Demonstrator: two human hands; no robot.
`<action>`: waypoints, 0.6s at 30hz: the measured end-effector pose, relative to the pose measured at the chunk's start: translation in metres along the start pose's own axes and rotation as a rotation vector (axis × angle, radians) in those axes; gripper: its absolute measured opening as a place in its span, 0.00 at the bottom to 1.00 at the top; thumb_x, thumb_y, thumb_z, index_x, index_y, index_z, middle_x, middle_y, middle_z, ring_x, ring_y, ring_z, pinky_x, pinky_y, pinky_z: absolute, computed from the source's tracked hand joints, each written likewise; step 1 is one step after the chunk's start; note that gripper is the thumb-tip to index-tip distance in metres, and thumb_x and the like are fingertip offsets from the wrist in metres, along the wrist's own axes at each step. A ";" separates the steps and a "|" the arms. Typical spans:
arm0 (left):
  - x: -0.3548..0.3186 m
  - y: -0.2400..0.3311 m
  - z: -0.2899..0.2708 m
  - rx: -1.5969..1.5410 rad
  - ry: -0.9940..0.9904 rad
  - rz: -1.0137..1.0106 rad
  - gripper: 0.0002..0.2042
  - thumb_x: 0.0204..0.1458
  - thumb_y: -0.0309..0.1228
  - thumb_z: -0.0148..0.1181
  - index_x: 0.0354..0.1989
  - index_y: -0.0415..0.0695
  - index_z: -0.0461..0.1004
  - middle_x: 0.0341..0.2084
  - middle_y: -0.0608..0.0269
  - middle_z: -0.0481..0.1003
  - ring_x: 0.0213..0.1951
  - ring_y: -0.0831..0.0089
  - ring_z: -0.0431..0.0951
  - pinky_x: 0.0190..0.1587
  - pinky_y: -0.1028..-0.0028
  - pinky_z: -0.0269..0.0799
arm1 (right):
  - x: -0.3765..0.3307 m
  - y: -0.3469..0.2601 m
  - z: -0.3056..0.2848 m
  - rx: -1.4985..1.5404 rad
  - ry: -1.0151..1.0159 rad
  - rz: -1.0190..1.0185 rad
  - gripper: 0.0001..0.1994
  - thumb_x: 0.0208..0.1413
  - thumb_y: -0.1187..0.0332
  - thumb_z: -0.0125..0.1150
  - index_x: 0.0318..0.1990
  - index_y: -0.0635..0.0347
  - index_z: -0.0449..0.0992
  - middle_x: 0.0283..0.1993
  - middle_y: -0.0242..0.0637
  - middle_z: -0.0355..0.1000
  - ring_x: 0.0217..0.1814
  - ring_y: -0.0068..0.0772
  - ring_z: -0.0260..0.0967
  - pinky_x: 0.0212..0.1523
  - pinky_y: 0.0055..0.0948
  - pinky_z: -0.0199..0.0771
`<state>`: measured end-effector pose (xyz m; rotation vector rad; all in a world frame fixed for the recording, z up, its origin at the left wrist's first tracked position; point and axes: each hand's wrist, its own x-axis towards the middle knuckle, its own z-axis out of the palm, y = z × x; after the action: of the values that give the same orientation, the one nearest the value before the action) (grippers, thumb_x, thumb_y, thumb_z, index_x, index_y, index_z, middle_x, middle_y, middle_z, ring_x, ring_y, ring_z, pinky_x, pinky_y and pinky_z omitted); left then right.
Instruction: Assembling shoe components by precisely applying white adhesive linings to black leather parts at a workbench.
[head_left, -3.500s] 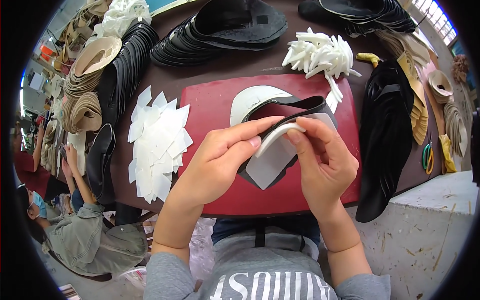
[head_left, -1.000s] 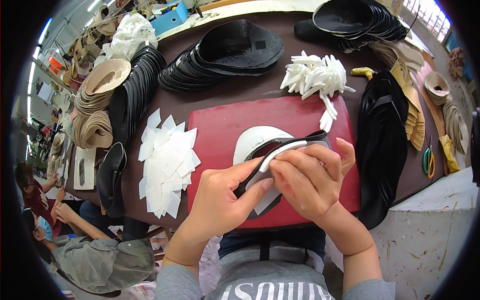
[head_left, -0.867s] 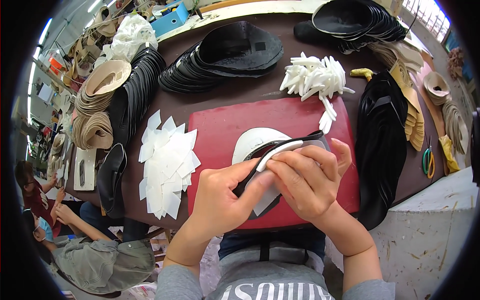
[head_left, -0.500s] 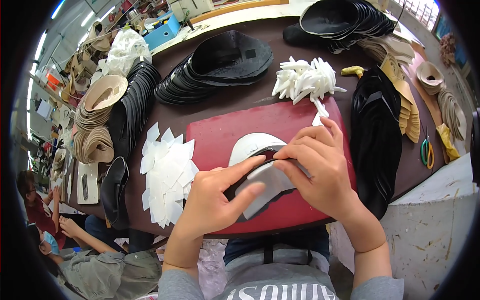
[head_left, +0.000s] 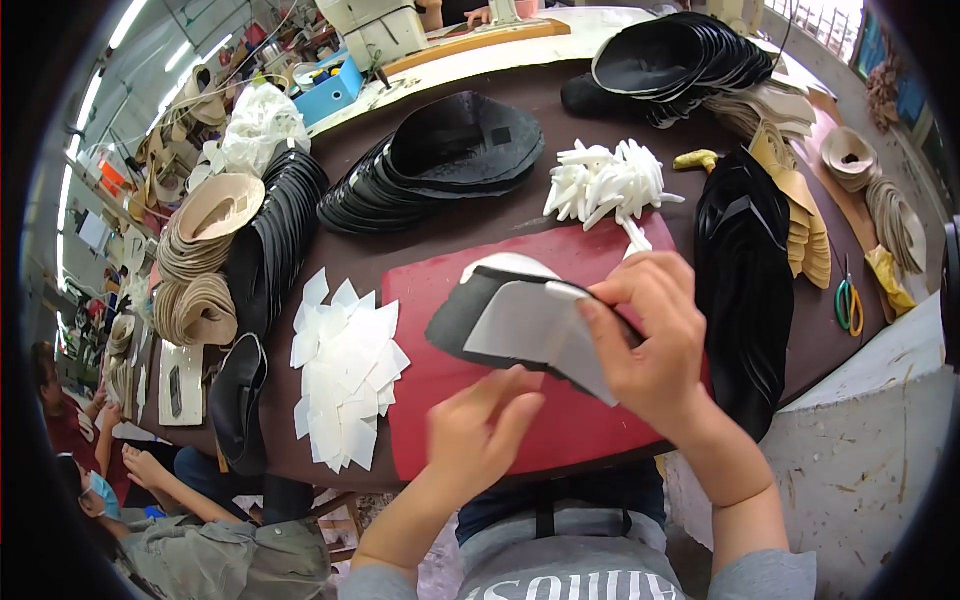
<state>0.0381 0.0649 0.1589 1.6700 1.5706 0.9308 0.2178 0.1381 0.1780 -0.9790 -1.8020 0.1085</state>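
Note:
My right hand [head_left: 655, 330] grips the right end of a black shoe upper [head_left: 455, 325] between thumb and fingers. A translucent white backing piece [head_left: 520, 320] lies along the upper's face that is turned toward me. Near the fingertips a small white strip [head_left: 567, 291] shows at its top edge. My left hand [head_left: 485, 425], a bit blurred, is just below the lower edge with thumb and forefinger apart; whether a fingertip touches the edge I cannot tell. Behind the upper, the rounded top of a white form [head_left: 515, 264] shows; the rest is hidden.
Under my hands lies a red board [head_left: 430, 430] on the brown table [head_left: 350, 245]. White cut pieces [head_left: 350, 375] are heaped left, white strips [head_left: 605, 180] beyond. Black uppers [head_left: 450, 140] stand stacked behind; black material [head_left: 740, 290] and scissors [head_left: 849, 302] lie right. Another person [head_left: 220, 540] sits at left.
The shoe upper has been lifted and turned, so its backed face now shows. My left hand has come off it and dropped toward me. My right hand still holds its right end.

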 end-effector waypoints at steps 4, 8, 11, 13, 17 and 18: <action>0.013 0.008 0.007 -0.683 0.136 -0.079 0.16 0.51 0.27 0.57 0.50 0.39 0.71 0.35 0.56 0.79 0.36 0.64 0.79 0.42 0.76 0.72 | -0.019 -0.017 0.000 0.423 -0.038 0.250 0.12 0.50 0.71 0.61 0.42 0.63 0.76 0.30 0.31 0.71 0.35 0.28 0.65 0.42 0.26 0.67; 0.020 0.034 -0.043 -1.108 -0.378 -0.194 0.18 0.47 0.26 0.54 0.49 0.38 0.72 0.33 0.56 0.79 0.33 0.67 0.79 0.41 0.77 0.73 | -0.020 0.013 -0.015 0.773 -0.448 0.589 0.14 0.53 0.69 0.59 0.46 0.65 0.75 0.30 0.32 0.71 0.31 0.24 0.65 0.33 0.20 0.66; 0.050 0.025 -0.064 -0.589 -0.652 -0.037 0.16 0.42 0.26 0.51 0.41 0.34 0.73 0.30 0.56 0.78 0.26 0.71 0.75 0.31 0.77 0.71 | -0.032 0.038 -0.020 0.997 -0.866 0.845 0.16 0.55 0.67 0.58 0.48 0.67 0.74 0.30 0.32 0.71 0.28 0.20 0.64 0.27 0.17 0.65; 0.086 -0.003 -0.079 0.135 -0.609 -0.116 0.16 0.42 0.26 0.52 0.40 0.33 0.73 0.28 0.58 0.77 0.25 0.73 0.72 0.26 0.77 0.69 | -0.054 0.033 -0.014 0.916 -0.743 0.952 0.16 0.55 0.67 0.58 0.49 0.68 0.73 0.32 0.33 0.72 0.25 0.19 0.63 0.23 0.15 0.62; 0.113 0.002 -0.059 0.017 -0.641 -0.164 0.13 0.43 0.26 0.52 0.38 0.34 0.75 0.25 0.61 0.76 0.25 0.73 0.71 0.27 0.76 0.68 | -0.072 0.044 -0.005 0.832 -0.531 0.964 0.16 0.55 0.67 0.59 0.48 0.68 0.74 0.32 0.35 0.73 0.21 0.17 0.61 0.19 0.13 0.60; 0.112 0.014 -0.054 -0.072 -0.729 -0.067 0.13 0.43 0.26 0.52 0.37 0.34 0.75 0.25 0.62 0.76 0.26 0.73 0.71 0.28 0.76 0.68 | -0.071 0.053 0.003 0.847 -0.499 0.859 0.15 0.55 0.68 0.59 0.47 0.69 0.74 0.31 0.35 0.73 0.20 0.17 0.62 0.19 0.13 0.60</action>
<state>0.0027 0.1752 0.2064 1.6322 1.0671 0.2712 0.2546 0.1273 0.0985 -1.0462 -1.3684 1.6182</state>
